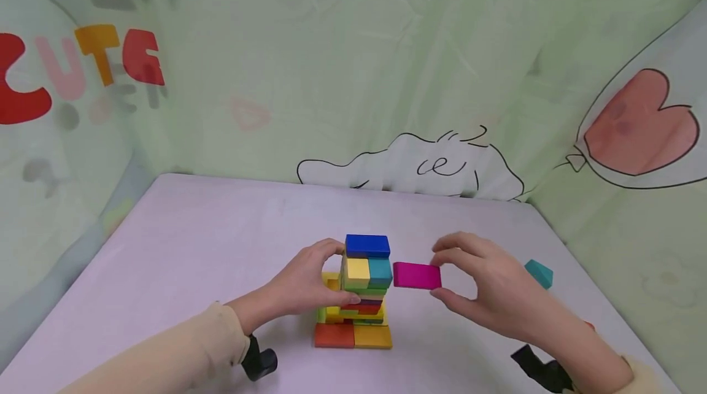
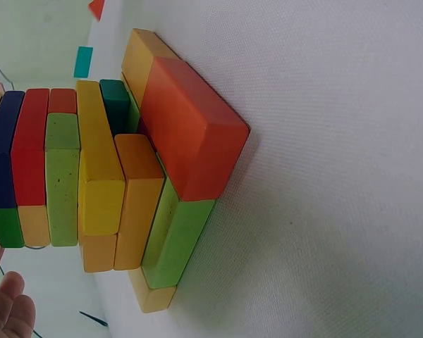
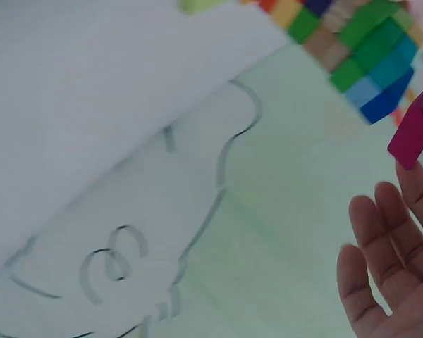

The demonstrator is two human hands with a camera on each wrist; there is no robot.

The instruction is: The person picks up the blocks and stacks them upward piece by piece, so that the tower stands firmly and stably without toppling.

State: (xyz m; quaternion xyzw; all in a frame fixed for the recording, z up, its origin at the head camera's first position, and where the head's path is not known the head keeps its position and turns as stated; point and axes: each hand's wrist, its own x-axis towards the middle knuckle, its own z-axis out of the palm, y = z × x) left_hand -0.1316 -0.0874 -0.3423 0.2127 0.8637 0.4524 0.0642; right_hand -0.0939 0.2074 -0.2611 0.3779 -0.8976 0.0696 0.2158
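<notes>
A tower of colored blocks (image 1: 358,272) stands on the table, with a blue block (image 1: 367,245) on top and a wider base of red-orange and yellow-orange blocks. My left hand (image 1: 301,280) holds the tower from its left side, thumb across the front and fingertips at the upper back corner. Between thumb and fingers, my right hand (image 1: 491,286) pinches a magenta block (image 1: 417,275) by its right end. That block is in the air just right of the tower's upper layers. In the right wrist view the magenta block (image 3: 412,134) is partly cut off.
A teal block (image 1: 539,274) lies on the table (image 1: 232,228) to the right, behind my right forearm. An orange piece is mostly hidden by that arm. Black wrist straps (image 1: 259,360) hang below the wrists. Printed cloth walls (image 1: 353,62) surround the table.
</notes>
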